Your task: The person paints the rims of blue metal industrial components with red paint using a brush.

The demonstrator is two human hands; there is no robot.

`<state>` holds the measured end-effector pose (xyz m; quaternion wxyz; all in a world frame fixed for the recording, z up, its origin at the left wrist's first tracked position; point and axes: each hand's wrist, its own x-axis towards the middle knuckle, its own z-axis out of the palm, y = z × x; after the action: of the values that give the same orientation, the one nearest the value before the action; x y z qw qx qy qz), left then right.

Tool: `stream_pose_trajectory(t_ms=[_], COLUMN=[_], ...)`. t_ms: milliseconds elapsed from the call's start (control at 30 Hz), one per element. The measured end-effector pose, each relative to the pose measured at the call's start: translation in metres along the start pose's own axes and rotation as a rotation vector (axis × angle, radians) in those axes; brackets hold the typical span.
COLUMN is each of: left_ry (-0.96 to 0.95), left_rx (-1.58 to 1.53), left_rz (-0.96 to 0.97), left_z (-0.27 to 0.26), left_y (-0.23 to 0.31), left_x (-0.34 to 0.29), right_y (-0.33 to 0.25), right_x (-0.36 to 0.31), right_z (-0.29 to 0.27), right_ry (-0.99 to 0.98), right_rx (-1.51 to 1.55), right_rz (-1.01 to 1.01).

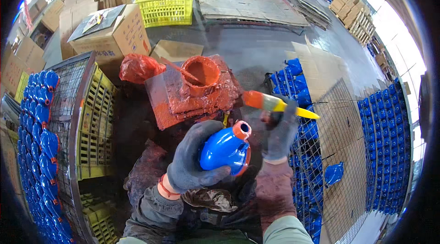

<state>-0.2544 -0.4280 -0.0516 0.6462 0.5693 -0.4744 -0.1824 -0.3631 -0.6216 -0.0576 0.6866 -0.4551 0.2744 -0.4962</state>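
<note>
My left hand (197, 157), in a dark grey glove, is wrapped round a glossy blue casting (220, 150), a rounded housing with a neck. Red paint coats the neck's rim and the casting's lower right edge. In my gloved right hand (280, 129) is a paintbrush (270, 102) with a yellow handle, its bristles loaded with red and pointing left. The brush is apart from the casting. Beyond both hands stands a red-coated paint pot (200, 73) with a stick leaning in it, on a paint-caked stand (183, 102).
Stacked blue castings (41, 143) fill a wire rack at left; more blue castings (385, 138) stand in rows at right. One loose blue casting (334, 173) lies on wire mesh over cardboard. Behind are a red plastic bag (140, 68), a cardboard box (114, 33) and a yellow crate (167, 8).
</note>
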Motion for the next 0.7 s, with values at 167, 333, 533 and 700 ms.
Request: stream_pose_trajectory(t_ms=[167, 333, 533, 700], left_ry=[-0.012, -0.010, 0.078, 0.350], left_rx=[0.496, 0.603, 0.593, -1.199], left_rz=[0.212, 0.177, 0.012, -0.617], left_z=[-0.004, 0.002, 0.007, 0.018], left_y=[0.000, -0.004, -0.010, -0.031], left_x=[0.000, 0.002, 0.002, 0.005], right_y=[-0.015, -0.012, -0.006, -0.006], right_x=[-0.020, -0.013, -0.014, 0.009], right_z=[-0.017, -0.020, -0.024, -0.028], right_ry=[-0.149, -0.120, 0.058, 0.002], right_rx=[-0.131, -0.201, -0.217, -0.151], right_rz=[-0.427, -0.514, -0.281, -0.258])
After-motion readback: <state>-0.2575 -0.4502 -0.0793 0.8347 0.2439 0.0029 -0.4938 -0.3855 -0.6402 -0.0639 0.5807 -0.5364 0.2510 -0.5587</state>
